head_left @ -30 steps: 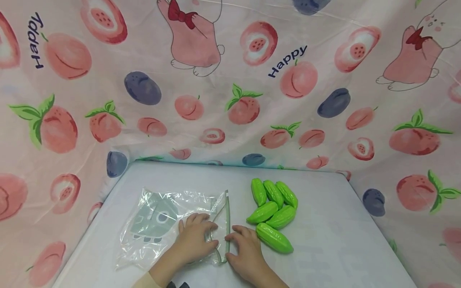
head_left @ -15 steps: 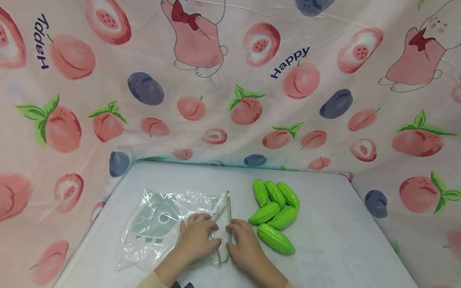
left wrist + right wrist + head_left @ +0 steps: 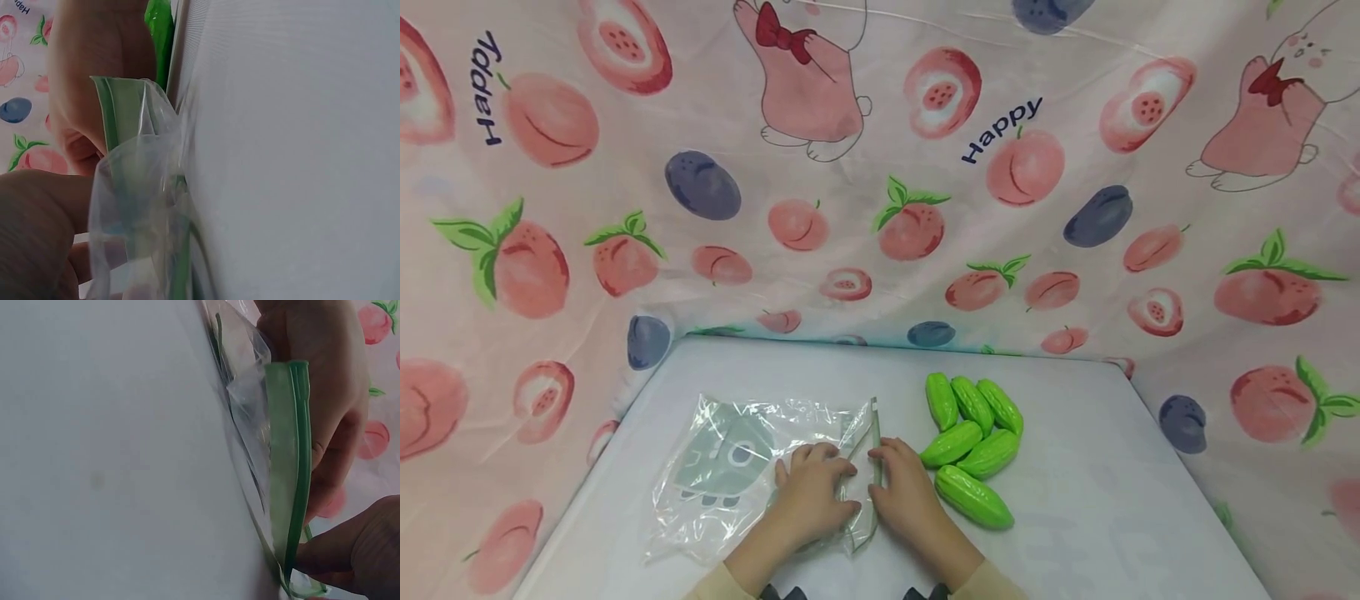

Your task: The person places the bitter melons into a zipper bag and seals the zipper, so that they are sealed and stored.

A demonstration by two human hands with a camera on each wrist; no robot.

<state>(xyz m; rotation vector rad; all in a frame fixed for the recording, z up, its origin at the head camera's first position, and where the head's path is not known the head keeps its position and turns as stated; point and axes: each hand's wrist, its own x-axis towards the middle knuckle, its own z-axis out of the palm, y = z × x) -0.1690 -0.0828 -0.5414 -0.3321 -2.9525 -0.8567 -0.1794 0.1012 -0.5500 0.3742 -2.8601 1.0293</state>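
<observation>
A clear zip bag with a grey-green cartoon print lies flat on the white table, its green-edged mouth facing right. My left hand lies over the bag near the mouth, thumb and index finger curled at the film. At the green strip, my right hand pinches the mouth's right edge between thumb and fingers. The lip stands raised off the table in the right wrist view. Just right of that hand lie several bright green, ridged pieces shaped like small bitter melons. The left fingertips are partly hidden behind film in the left wrist view.
The white table runs back to a hanging pink cloth printed with peaches, plums and rabbits, which also closes off both sides. Dark wrist straps or mounts show at the bottom edge below both sleeves.
My right hand has slid slightly up along the bag's green edge, away from me. The mouth's edge has tilted and folded a little. The left hand and the green pieces stay put.
</observation>
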